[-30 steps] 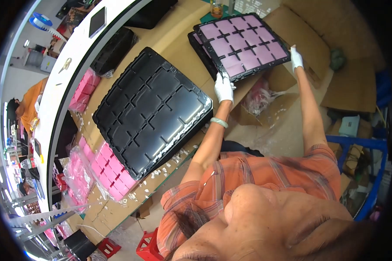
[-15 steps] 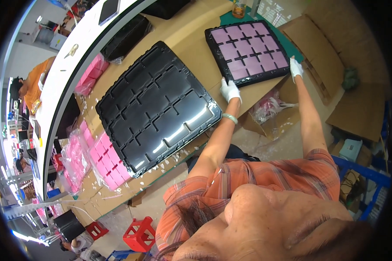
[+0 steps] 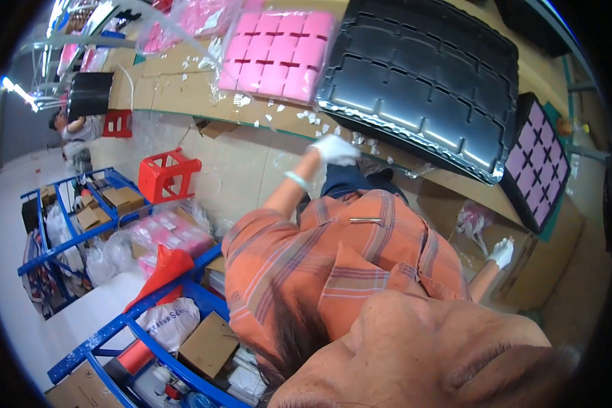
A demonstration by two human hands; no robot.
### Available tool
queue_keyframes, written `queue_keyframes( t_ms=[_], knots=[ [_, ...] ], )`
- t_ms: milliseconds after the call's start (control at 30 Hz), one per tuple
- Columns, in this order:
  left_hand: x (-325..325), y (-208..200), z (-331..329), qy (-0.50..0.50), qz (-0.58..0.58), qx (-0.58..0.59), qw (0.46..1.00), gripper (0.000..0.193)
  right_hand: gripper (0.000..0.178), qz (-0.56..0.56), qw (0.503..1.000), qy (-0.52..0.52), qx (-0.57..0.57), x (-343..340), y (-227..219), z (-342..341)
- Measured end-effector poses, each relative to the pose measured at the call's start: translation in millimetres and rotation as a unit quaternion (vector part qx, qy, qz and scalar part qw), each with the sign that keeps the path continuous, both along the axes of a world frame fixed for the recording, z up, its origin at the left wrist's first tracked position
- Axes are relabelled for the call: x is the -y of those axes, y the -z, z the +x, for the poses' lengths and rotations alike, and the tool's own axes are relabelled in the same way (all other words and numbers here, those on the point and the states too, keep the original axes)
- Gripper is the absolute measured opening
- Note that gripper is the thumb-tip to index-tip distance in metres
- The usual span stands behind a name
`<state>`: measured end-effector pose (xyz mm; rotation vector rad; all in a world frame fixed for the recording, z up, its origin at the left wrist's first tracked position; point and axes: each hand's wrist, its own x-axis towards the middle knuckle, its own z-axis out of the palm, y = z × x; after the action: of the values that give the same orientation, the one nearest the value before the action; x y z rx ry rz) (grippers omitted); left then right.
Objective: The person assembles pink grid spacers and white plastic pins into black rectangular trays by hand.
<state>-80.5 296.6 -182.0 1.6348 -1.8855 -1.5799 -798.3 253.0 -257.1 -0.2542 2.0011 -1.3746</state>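
Observation:
My left hand [image 3: 336,149], in a white glove, hangs in front of the table edge, below the large black plastic tray [image 3: 421,78]. It holds nothing; its fingers reach rightward, slightly smeared. At the right, my white-gloved right hand [image 3: 502,252] is lower than the table, empty, its fingers loosely apart. Above it lies a second black tray [image 3: 523,180], with lilac panels [image 3: 540,160] divided by black crosses; neither hand touches it. A pink slotted foam block [image 3: 275,54] in clear wrap lies left of the large tray.
White scraps [image 3: 313,117] litter the table edge [image 3: 177,95]. Beneath the right end, a cardboard box [image 3: 449,204] holds plastic wrap [image 3: 472,221]. A red stool [image 3: 170,175] and blue racks [image 3: 163,292] with boxes stand left and behind. Another person [image 3: 75,129] is far left.
Both hands have let go of the lilac-panelled tray, which now lies beside the large tray. My left hand has moved back leftward, my right hand has dropped. The view has turned left.

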Motion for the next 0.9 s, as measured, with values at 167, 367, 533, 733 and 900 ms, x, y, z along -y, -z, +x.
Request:
queue_keyframes(
  t_ms=[167, 367, 533, 733, 900],
  knots=[
    [-88, 21, 171, -0.289, 0.165, 0.359, 0.872, 0.069, 0.022, -0.08, 0.994, -0.05, -0.047, 22, -64, 41],
    [-65, 14, 170, -0.573, -0.112, 0.299, 0.755, 0.1, 0.032, -0.204, 0.959, -0.127, -0.152, 75, -176, 131],
    [-41, -54, 180, -0.657, -0.269, 0.211, 0.672, 0.094, 0.052, -0.29, 0.897, -0.246, -0.225, 93, -273, 284],
    [-23, -167, 159, -0.519, -0.455, 0.377, 0.617, 0.065, 0.029, -0.295, 0.735, -0.602, -0.101, 38, -318, 519],
    [-13, -182, 184, -0.544, -0.188, -0.266, 0.773, 0.02, 0.024, -0.364, 0.588, -0.712, -0.12, 21, -319, 663]
  ],
)
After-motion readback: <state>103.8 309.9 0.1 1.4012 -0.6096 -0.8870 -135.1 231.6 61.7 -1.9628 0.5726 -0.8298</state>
